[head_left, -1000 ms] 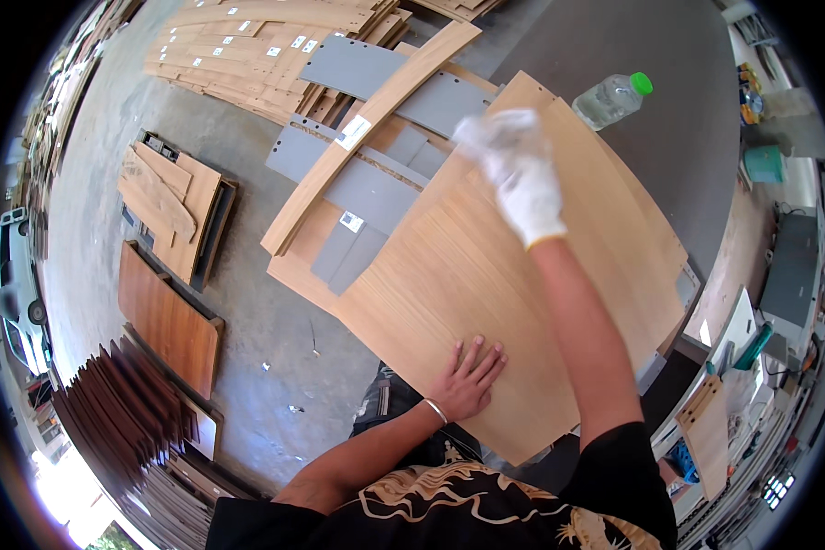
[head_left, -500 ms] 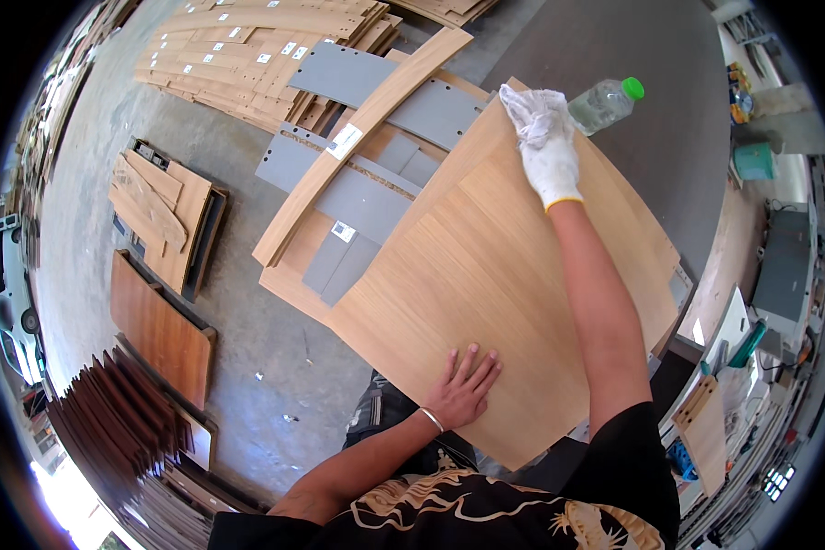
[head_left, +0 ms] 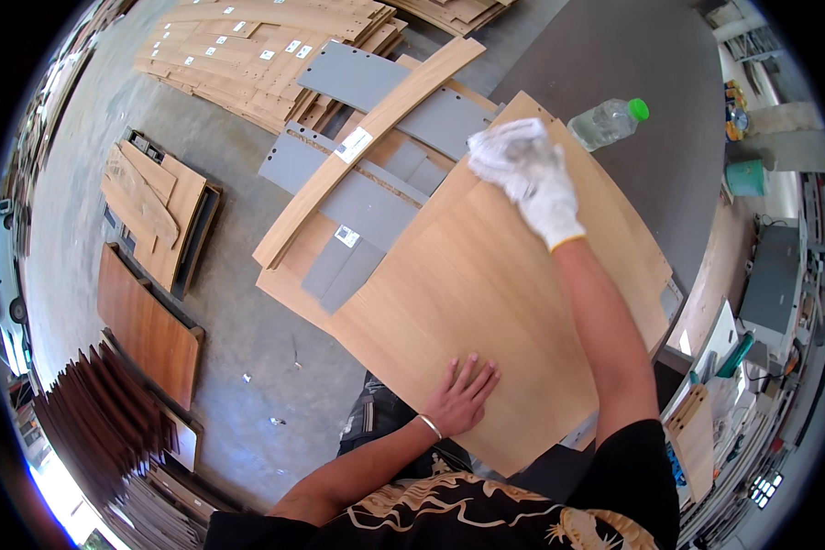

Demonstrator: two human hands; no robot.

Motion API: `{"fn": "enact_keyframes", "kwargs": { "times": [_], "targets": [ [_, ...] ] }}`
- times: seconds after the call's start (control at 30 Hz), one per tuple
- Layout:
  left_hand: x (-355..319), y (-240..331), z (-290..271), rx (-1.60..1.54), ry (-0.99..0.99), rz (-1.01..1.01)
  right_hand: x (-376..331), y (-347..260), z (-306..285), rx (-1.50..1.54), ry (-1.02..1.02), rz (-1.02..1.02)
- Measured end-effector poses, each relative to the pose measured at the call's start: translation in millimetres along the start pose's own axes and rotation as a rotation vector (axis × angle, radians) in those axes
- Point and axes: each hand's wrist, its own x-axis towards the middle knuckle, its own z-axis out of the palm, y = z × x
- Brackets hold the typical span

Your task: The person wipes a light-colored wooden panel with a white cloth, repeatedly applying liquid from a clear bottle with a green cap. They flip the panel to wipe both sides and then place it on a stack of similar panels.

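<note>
A light wood panel [head_left: 486, 293] lies in front of me on top of other boards. My left hand [head_left: 463, 394] is bare and rests flat on its near part, fingers spread. Near the far end, my right hand [head_left: 548, 197], in a white knitted glove, presses a bunched white cloth [head_left: 504, 151] onto the panel; its fingers are blurred and partly hidden by the cloth. Just beyond the glove, a clear bottle with a green cap [head_left: 605, 126] lies on its side on the dark tabletop [head_left: 655, 55].
Grey panels [head_left: 371, 206] and a long wooden strip [head_left: 367, 151] lie left of the panel. Stacked boards [head_left: 257, 50] stand at the far left, with smaller stacks [head_left: 160, 215] and dark curved slats [head_left: 110, 412] on the floor. A green bucket [head_left: 747, 179] is at the right.
My right hand has drawn the cloth back from the panel's far corner, toward me and slightly left. My left hand stays in place on the panel.
</note>
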Motion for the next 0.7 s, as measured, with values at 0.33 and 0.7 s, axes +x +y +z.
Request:
{"fn": "enact_keyframes", "kwargs": {
  "times": [0.33, 0.7],
  "targets": [
    [-6, -2, -4, -0.015, -0.033, -0.009, -5, -28, -23, 0.326, -0.292, 0.072],
    [-1, -1, 10, -0.052, -0.105, 0.012, -100, -231, -68, 0.698, -0.257, -0.087]
  ]
}}
